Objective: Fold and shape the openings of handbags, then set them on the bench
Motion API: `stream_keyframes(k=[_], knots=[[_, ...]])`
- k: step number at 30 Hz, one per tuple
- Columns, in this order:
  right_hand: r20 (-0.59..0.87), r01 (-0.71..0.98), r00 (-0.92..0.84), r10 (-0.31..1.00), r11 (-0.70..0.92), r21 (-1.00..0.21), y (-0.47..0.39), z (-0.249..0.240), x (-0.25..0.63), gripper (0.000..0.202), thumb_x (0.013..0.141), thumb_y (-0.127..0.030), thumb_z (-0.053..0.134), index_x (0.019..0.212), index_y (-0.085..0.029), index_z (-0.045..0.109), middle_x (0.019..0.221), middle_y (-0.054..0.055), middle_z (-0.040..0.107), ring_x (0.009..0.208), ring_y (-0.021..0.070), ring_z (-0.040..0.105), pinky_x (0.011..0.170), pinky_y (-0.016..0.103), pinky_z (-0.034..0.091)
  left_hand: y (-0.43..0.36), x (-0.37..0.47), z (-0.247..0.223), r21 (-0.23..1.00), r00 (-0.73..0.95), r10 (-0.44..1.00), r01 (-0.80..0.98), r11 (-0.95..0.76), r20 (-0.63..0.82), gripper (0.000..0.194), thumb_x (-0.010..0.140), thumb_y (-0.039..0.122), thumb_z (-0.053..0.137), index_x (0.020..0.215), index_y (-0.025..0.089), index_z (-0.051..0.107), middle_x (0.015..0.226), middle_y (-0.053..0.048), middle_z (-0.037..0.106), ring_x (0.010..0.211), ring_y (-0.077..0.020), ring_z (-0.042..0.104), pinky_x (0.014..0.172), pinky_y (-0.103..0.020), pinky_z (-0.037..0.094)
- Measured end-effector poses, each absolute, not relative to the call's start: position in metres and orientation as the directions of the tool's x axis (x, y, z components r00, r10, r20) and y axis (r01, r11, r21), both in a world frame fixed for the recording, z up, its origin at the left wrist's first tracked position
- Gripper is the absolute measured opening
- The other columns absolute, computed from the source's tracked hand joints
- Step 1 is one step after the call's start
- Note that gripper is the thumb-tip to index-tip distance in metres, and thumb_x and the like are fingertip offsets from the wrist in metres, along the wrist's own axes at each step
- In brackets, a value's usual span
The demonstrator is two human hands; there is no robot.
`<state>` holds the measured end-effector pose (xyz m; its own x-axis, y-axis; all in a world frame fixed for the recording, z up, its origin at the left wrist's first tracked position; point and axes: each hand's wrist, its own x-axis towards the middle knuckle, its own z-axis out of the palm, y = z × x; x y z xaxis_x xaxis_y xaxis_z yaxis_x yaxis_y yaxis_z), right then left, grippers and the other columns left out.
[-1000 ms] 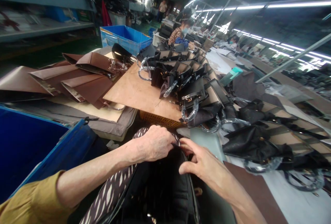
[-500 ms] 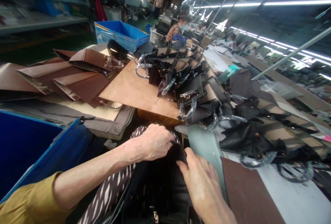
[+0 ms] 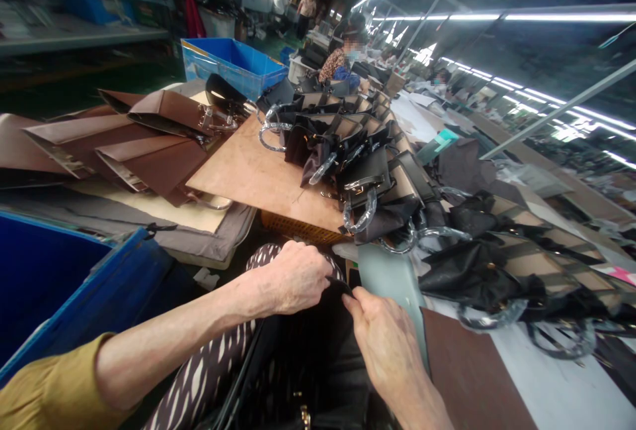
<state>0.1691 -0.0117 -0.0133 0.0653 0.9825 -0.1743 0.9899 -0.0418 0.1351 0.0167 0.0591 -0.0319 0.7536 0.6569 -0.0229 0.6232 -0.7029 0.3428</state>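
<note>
A black handbag lies across my lap, with a gold-coloured metal fitting showing near the bottom of the view. My left hand is closed on the far edge of the bag, knuckles up. Just to the right, my right hand pinches the same edge between thumb and fingers. A short stretch of dark edge runs between the two hands. The bag's inside is too dark to make out, and my left fingertips are hidden.
Black handbags with plastic-wrapped handles crowd the brown board and the table at right. Brown bag pieces are stacked at left. A blue bin stands at near left, another blue bin farther back. People sit and stand beyond.
My right hand has shifted slightly up and left along the bag's edge, closer to my left hand. My left hand stays almost in place, still gripping.
</note>
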Motion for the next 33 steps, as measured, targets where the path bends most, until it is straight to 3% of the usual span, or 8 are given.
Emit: stream_keyframes(k=[3,7,9,14,19,25,30,33], knots=[[-0.164,0.993,0.07,0.984,-0.053,0.106,-0.011,-0.015,0.171,0.026,0.088,-0.028,0.04,0.071,-0.024,0.06,0.061,0.002,0.065,0.06,0.0182,0.061,0.051,0.028,0.025,0.06,0.017,-0.031,0.364,0.728,0.684,0.651,-0.667,-0.048,0.022,0.079,0.025,0.045,0.07,0.018,0.064,0.07,-0.007,0.065,0.067,-0.025,0.063,0.059,-0.033,0.046],[-0.178,0.999,0.051,0.983,-0.049,0.015,-0.005,-0.013,0.174,0.027,0.087,-0.028,0.04,0.067,-0.023,0.058,0.058,0.0,0.062,0.056,0.0155,0.056,0.051,0.026,0.024,0.066,0.02,-0.025,0.501,0.761,0.648,0.578,-0.644,-0.044,0.028,0.07,0.041,0.061,0.091,0.023,0.063,0.085,-0.004,0.067,0.076,-0.0247,0.063,0.06,-0.03,0.047],[-0.189,0.998,0.032,0.982,-0.043,-0.051,0.0,-0.009,0.176,0.028,0.087,-0.029,0.04,0.064,-0.022,0.056,0.057,-0.001,0.061,0.055,0.0139,0.054,0.051,0.024,0.025,0.071,0.022,-0.023,0.525,0.787,0.615,0.547,-0.652,-0.056,0.036,0.063,0.038,0.068,0.096,0.026,0.062,0.083,-0.002,0.068,0.076,-0.0233,0.063,0.06,-0.027,0.046],[-0.194,0.99,-0.059,0.979,0.033,-0.135,0.01,0.003,0.173,0.032,0.085,-0.032,0.04,0.058,-0.019,0.052,0.056,-0.002,0.057,0.056,0.0127,0.051,0.051,0.022,0.027,0.088,0.021,-0.03,0.628,0.801,0.599,0.475,-0.617,-0.018,0.018,0.066,0.03,0.066,0.084,0.029,0.068,0.072,0.005,0.067,0.071,-0.0145,0.062,0.064,-0.02,0.043],[-0.198,0.995,-0.061,0.978,0.043,-0.091,0.009,0.003,0.164,0.031,0.086,-0.031,0.039,0.062,-0.021,0.056,0.059,-0.001,0.059,0.06,0.0146,0.053,0.051,0.022,0.028,0.09,0.013,-0.039,0.686,0.786,0.618,0.451,-0.571,-0.002,0.015,0.069,0.034,0.061,0.08,0.027,0.07,0.067,0.004,0.066,0.066,-0.0131,0.06,0.061,-0.019,0.041],[-0.18,0.996,-0.039,0.983,0.052,0.066,0.001,-0.001,0.155,0.026,0.087,-0.03,0.038,0.072,-0.026,0.059,0.063,0.001,0.064,0.066,0.0204,0.058,0.055,0.027,0.031,0.087,0.005,-0.031,0.722,0.776,0.627,0.474,-0.504,-0.071,0.021,0.072,0.035,0.056,0.087,0.027,0.069,0.076,0.002,0.067,0.073,-0.0158,0.06,0.063,-0.021,0.042],[-0.263,0.996,0.01,0.965,0.013,0.087,-0.003,-0.005,0.153,0.024,0.088,-0.031,0.037,0.084,-0.025,0.06,0.069,0.004,0.066,0.071,0.0238,0.062,0.058,0.03,0.037,0.083,-0.035,-0.025,0.88,0.792,0.578,0.401,-0.253,-0.195,0.072,0.052,0.044,0.074,0.117,0.024,0.051,0.099,0.0,0.063,0.084,-0.0168,0.057,0.066,-0.02,0.043],[-0.285,0.997,0.013,0.958,0.01,0.079,-0.005,-0.008,0.155,0.023,0.088,-0.032,0.038,0.09,-0.022,0.059,0.074,0.007,0.067,0.075,0.0249,0.063,0.064,0.032,0.041,0.066,-0.059,-0.025,0.87,0.692,0.667,0.475,-0.13,-0.278,0.071,0.049,0.041,0.076,0.113,0.023,0.052,0.089,0.002,0.063,0.076,-0.0152,0.057,0.058,-0.018,0.041]])
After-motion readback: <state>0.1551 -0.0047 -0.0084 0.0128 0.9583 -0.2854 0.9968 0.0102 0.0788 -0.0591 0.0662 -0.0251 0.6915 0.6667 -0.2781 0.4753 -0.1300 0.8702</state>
